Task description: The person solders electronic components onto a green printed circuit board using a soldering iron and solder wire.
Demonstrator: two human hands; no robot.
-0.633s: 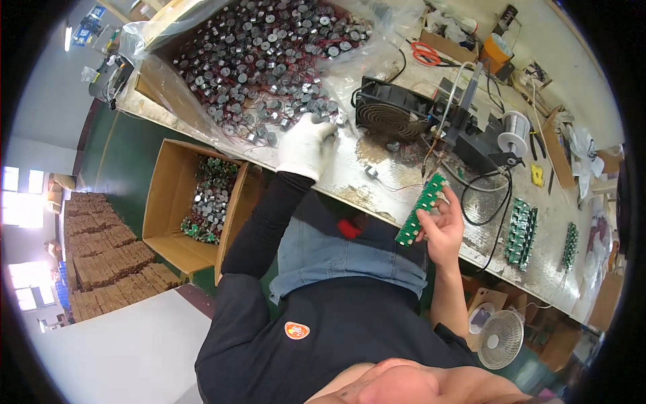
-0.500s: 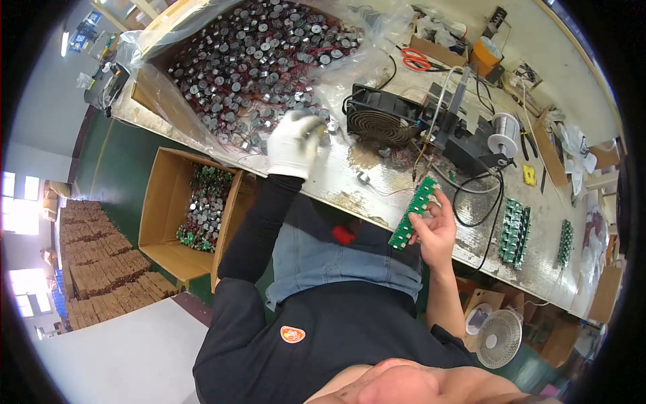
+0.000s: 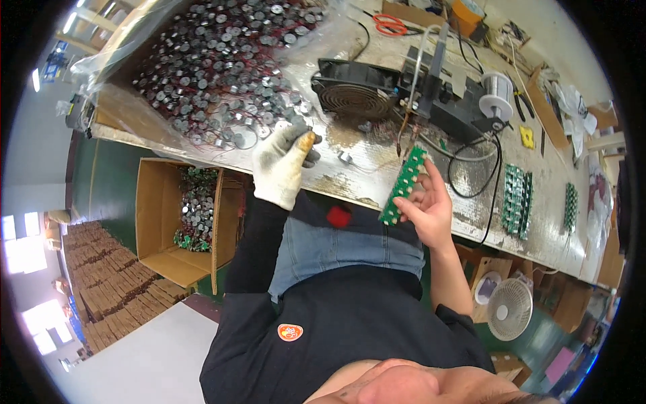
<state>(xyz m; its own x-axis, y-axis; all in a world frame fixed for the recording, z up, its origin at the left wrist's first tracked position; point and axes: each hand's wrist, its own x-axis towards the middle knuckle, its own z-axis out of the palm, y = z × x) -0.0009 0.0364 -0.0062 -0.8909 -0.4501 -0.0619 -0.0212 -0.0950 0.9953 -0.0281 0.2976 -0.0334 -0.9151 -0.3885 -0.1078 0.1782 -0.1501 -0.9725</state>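
Observation:
My right hand (image 3: 431, 207), bare, grips a long green circuit board (image 3: 406, 182) between thumb and fingers, tilted above the bench's front edge. My left hand (image 3: 283, 161) wears a white glove with a stained thumb. Its fingers are curled together beside the heap of small round metal motors (image 3: 232, 74); what they hold, if anything, is hidden. Between the two hands, a single small motor (image 3: 344, 157) with thin wires lies on the bench. Just beyond the board stands a soldering device (image 3: 437, 101) with its tip pointing down.
A black fan (image 3: 353, 94) stands behind the lone motor. Right of it are a solder spool (image 3: 496, 94), looping black cable (image 3: 498, 182) and rows of green boards (image 3: 517, 202). Red-handled scissors (image 3: 390, 25) lie at the back. Below left, a cardboard box (image 3: 158, 222) holds boards and motors.
My left hand has drawn back from the motor heap toward the bench edge, its fingers now curled. The right hand still holds the board. The whole view has shifted slightly.

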